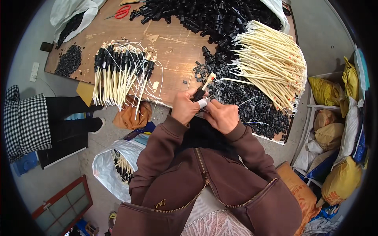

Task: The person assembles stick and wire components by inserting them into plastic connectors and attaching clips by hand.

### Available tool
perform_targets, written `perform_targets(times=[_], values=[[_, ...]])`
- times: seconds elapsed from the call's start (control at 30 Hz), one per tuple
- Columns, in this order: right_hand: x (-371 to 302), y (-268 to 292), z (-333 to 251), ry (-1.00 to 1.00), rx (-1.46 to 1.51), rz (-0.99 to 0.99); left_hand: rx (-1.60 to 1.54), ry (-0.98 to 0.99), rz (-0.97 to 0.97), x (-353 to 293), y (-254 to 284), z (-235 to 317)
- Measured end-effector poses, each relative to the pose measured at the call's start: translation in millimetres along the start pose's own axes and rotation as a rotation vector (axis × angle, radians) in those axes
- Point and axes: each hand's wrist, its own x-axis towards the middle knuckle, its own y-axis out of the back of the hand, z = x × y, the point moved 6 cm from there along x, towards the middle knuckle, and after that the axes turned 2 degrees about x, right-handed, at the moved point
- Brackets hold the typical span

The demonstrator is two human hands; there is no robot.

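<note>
Near the table's front edge, my left hand [183, 107] is closed round a black plastic fitting [199, 94] with a cream-coloured end sticking out, red at its side. My right hand [223, 117] is closed in a pinch just beside it. White wrapping covers a fingertip where the hands meet; what the right fingers hold is hidden. Small black plastic pieces [252, 112] lie loose to the right of the hands. Behind them rests a large bundle of cream-coloured sleeved wires [271, 59]. Left of the hands, a bunch of similar wires fitted with black fittings [122, 70] overhangs the table edge.
Black plastic fittings [212, 15] are heaped at the table's back. Red-handled scissors [122, 12] and a small dark pile [68, 61] lie farther left. A white sack [104, 169] stands on the floor. Another person's checked garment [25, 122] shows at left; filled bags [328, 133] stand right.
</note>
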Motion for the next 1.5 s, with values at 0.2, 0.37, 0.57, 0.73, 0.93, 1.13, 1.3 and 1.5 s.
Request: perform_targets(times=[0.2, 0.37, 0.57, 0.73, 0.93, 1.13, 1.3, 1.5], values=[[-5.0, 7.2, 17.1, -0.276, 0.277, 0.074, 0.371, -0.055, 0.011, -3.0, 16.2, 7.1], [-2.6, 13.7, 20.3, -0.255, 0.203, 0.193, 1.067, -0.391, 0.093, -10.2, 19.3, 27.0], [4.5, 4.6, 18.9, -0.238, 0.195, 0.166, 1.066, -0.355, -0.02, -12.8, 11.7, 30.1], [4.6, -7.1, 18.9, -0.169, 0.213, 0.061, 1.04, -0.399, -0.088, -15.9, 4.7, 33.7], [2.1, -5.4, 8.6, -0.191, 0.382, 0.097, 1.0, -0.254, -0.218, -14.4, -5.1, 28.3], [-0.5, -7.4, 9.3, -0.167, 0.223, 0.006, 0.669, -0.519, -0.049, -17.7, 2.2, 45.5], [3.1, -1.6, -3.4, -0.107, 0.13, 0.096, 0.784, -0.705, 0.058, -24.4, 3.1, 48.2], [3.0, 3.2, -2.1, -0.159, 0.203, 0.109, 0.484, -0.554, 0.066, -22.6, 13.0, 42.5]])
